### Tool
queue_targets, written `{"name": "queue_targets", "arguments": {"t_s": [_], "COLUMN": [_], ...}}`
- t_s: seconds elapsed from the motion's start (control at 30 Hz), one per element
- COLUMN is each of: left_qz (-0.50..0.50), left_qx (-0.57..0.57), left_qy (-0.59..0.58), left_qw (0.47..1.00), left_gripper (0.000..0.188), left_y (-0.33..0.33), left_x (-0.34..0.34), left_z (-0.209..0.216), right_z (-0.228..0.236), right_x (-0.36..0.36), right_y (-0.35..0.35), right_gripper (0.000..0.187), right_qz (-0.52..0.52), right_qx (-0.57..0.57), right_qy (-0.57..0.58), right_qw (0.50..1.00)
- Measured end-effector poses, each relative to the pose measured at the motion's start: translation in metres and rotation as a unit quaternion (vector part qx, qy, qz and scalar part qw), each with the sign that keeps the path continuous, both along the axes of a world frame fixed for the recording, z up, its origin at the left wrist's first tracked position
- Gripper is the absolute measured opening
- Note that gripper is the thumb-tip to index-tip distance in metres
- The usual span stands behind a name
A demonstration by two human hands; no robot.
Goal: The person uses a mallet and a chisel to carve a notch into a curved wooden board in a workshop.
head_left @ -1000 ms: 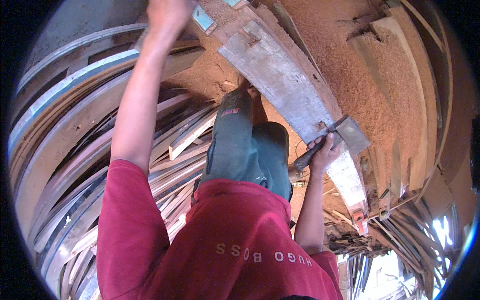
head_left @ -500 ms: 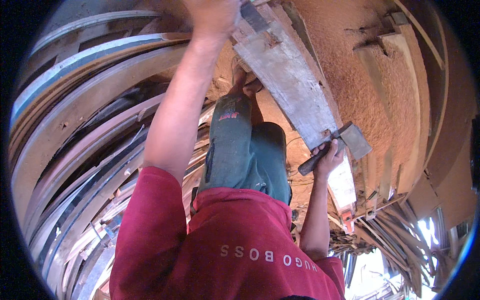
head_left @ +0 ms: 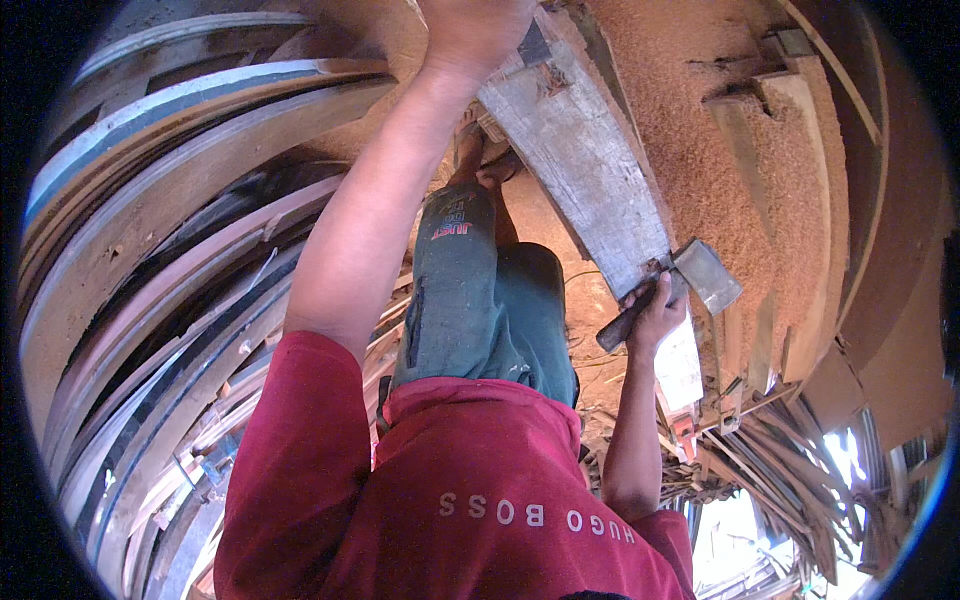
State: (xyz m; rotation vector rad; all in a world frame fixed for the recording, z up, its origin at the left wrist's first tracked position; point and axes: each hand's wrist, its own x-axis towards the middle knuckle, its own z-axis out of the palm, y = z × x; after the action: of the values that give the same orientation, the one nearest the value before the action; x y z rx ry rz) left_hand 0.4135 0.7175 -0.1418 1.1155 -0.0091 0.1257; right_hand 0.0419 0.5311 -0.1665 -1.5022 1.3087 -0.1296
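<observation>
My right hand (head_left: 657, 311) is closed round the dark handle of a mallet with a broad, square grey head (head_left: 706, 275). The hand and mallet are over the near part of a long, pale, weathered plank (head_left: 595, 170). At the top edge of the picture, my left hand (head_left: 480, 32) is beside the plank's far end. Its fingers are turned away and partly cut off, so what they hold, if anything, is hidden. A dark rectangular patch (head_left: 534, 46) shows on the plank close to that hand.
Long boards (head_left: 120, 240) are stacked along the left. Sawdust (head_left: 680, 120) covers the ground at the right, with a timber piece (head_left: 805, 150) lying in it. Wood offcuts (head_left: 780, 460) are heaped at the lower right. My bare feet (head_left: 480, 150) are close to the plank's left side.
My left hand has moved right, closer to the plank's far end. The mallet in my right hand has turned slightly, and its head shows a different face.
</observation>
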Motion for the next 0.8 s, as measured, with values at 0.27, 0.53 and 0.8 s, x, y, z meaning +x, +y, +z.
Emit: {"name": "queue_targets", "arguments": {"t_s": [0.27, 0.53, 0.8], "left_qz": [-0.007, -0.007, -0.012], "left_qx": [0.139, 0.077, 0.123], "left_qy": [-0.098, -0.005, -0.058], "left_qw": [0.985, 0.997, 0.991], "left_gripper": [0.016, 0.016, 0.016], "left_y": [-0.014, -0.017, -0.017], "left_x": [0.005, -0.004, -0.003], "left_z": [-0.006, -0.014, -0.023], "right_z": [0.065, 0.272, 0.281], "right_x": [0.113, 0.335, 0.352], "right_y": [-0.032, -0.013, 0.034], "right_gripper": [0.032, 0.034, 0.032], "right_qz": [0.274, 0.614, 0.711], "right_qx": [-0.083, -0.300, -0.336], "right_qy": [0.005, -0.309, -0.021], "right_qw": [0.958, 0.661, 0.618]}}
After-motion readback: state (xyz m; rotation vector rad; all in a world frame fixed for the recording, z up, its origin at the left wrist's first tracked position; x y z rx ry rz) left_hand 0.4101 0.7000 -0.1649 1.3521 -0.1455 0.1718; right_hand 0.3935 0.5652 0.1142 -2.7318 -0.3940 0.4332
